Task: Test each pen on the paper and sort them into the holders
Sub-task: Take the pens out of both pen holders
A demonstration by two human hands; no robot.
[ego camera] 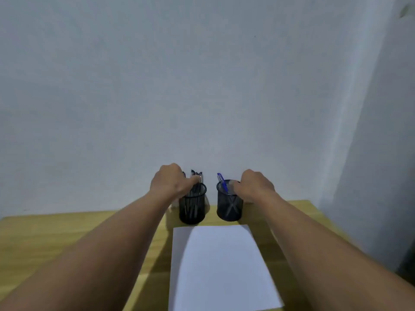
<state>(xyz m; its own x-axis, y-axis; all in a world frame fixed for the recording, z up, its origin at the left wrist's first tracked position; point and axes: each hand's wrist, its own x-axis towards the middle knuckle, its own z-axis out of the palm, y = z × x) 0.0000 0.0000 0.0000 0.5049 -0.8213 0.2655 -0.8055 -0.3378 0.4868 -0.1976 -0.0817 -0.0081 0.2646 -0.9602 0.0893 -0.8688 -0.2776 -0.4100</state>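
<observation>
**Pull one pen straight up, slowly**

The pens (193, 196) stand in the left holder (192, 212) on the desk (67, 232) — the left hand (170, 180) pinches one top. The right hand (256, 187) curls at the right holder (229, 207); I cannot tell what it holds

I get a dim, flat, bluish feed; the wall (202, 86) reads evenly grey, without glare; the left forearm (112, 243) throws a soft shadow rightwards across the table (45, 232) and onto the paper (224, 265); detail is soft and smeared everywhere; straight lines bow near the frame's sides.
</observation>
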